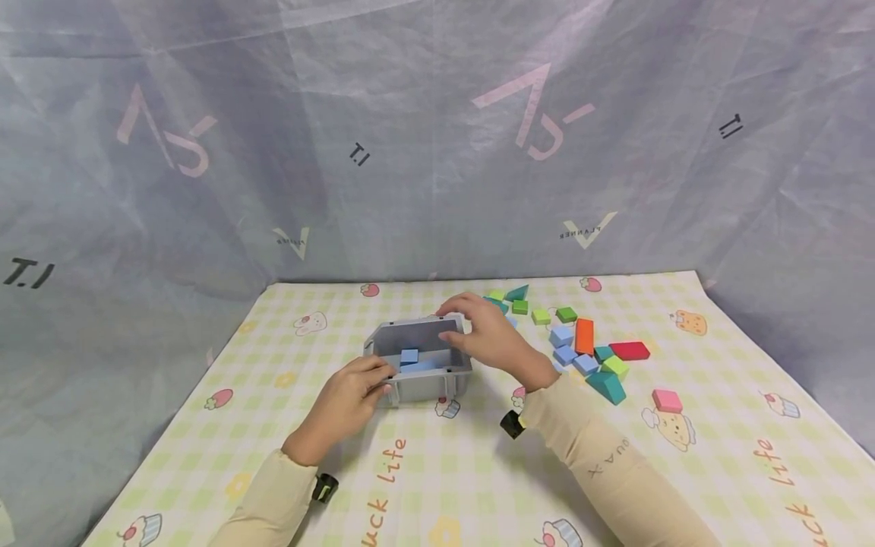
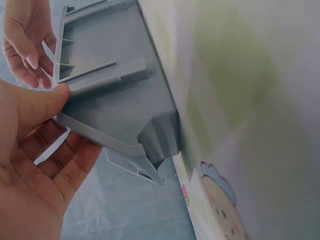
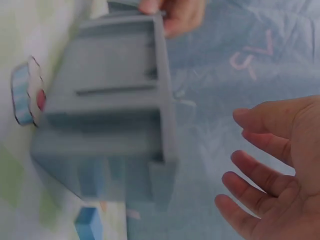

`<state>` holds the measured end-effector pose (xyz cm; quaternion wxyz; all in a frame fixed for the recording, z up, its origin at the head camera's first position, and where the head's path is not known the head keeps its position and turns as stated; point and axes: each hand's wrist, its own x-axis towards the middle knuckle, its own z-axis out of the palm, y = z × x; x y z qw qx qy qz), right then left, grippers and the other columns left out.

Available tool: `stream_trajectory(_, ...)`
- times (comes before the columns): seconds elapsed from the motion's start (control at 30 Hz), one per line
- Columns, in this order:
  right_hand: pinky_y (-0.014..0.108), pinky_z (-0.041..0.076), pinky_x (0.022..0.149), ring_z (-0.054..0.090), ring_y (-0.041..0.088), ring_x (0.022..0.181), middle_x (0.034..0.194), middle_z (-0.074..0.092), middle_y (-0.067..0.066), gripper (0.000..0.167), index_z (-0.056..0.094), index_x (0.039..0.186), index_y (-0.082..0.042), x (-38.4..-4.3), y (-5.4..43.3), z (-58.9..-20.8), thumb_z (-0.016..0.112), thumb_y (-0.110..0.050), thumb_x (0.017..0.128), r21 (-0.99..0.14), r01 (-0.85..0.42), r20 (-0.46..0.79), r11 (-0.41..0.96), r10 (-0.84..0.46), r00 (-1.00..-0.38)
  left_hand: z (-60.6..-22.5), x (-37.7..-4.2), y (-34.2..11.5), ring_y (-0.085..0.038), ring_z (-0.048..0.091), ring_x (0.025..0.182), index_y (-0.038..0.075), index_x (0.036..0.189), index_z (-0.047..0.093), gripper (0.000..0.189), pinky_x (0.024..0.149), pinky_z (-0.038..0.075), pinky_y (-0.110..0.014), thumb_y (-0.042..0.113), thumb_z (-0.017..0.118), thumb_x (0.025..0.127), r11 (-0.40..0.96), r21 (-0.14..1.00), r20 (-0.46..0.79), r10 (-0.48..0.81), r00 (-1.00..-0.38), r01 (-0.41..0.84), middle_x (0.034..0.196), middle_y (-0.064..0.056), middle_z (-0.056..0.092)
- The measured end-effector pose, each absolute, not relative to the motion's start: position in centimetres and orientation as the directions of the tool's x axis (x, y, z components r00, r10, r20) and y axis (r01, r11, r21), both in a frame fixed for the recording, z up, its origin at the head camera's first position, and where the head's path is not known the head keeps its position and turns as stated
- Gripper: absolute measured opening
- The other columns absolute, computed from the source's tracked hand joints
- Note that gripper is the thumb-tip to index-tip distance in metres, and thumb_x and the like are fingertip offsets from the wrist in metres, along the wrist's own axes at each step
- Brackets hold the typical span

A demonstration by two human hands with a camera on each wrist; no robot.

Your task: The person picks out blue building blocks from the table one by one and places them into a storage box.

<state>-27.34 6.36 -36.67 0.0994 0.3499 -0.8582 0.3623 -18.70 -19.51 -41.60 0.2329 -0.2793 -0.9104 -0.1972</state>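
Observation:
A grey plastic bin [image 1: 420,387] stands on the table with blue blocks [image 1: 409,356] inside it. My left hand [image 1: 349,399] grips its near left rim; in the left wrist view the thumb of the left hand [image 2: 35,165] lies on the outer side and the fingers go over the edge. Above the bin's right end is my right hand [image 1: 488,334], its fingers loosely bent and apart. The right wrist view shows this right hand [image 3: 275,170] holding nothing, with a gap between it and the bin [image 3: 110,60].
Right of the bin lie loose blocks: an orange one [image 1: 584,336], a red one [image 1: 630,350], a teal wedge [image 1: 607,387], a pink one [image 1: 667,401], and several blue and green ones. A checked cloth [image 1: 273,425] covers the table; a grey curtain [image 1: 410,213] hangs behind.

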Motion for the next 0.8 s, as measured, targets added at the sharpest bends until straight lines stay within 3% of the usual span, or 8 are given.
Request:
stream_trajectory(0.23,0.049,0.049,0.097,0.057,0.029,0.118,0.126,0.061,0.009,0.031,0.068,0.118,-0.008,-28.5,8.5,-35.9,0.076,-0.014,0.089,-0.495,-0.643,0.454,0.585,-0.457,-0.765,-41.6,-18.7,-19.5,-0.014,0.061,0.092,0.007,0.110,0.076,0.022,0.077,0.054,-0.033,0.006,0.075,0.089,0.760,0.222,0.543,0.423,-0.725,0.610,0.105,0.002,0.067)
stream_trajectory(0.47,0.050,0.048,0.098,0.057,0.033,0.116,0.128,0.059,0.013,0.035,0.066,0.123,-0.006,-29.3,10.0,-35.5,0.075,-0.017,0.091,-0.494,-0.561,0.379,0.664,-0.417,-0.826,-41.6,-18.6,-19.6,-0.015,0.061,0.093,0.007,0.111,0.076,0.022,0.078,0.054,-0.033,0.006,0.074,0.089,0.760,0.231,0.532,0.424,-0.733,0.607,0.105,0.002,0.067)
stream_trajectory(0.8,0.047,0.052,0.089,0.062,0.032,0.103,0.113,0.066,0.014,0.029,0.069,0.117,-0.001,-30.7,10.7,-37.4,0.072,-0.013,0.091,-0.534,-0.491,0.277,0.688,-0.406,-0.871,-41.6,-18.7,-19.6,-0.015,0.061,0.094,0.007,0.112,0.076,0.022,0.078,0.054,-0.033,0.006,0.074,0.089,0.761,0.233,0.525,0.426,-0.737,0.605,0.106,0.002,0.067)
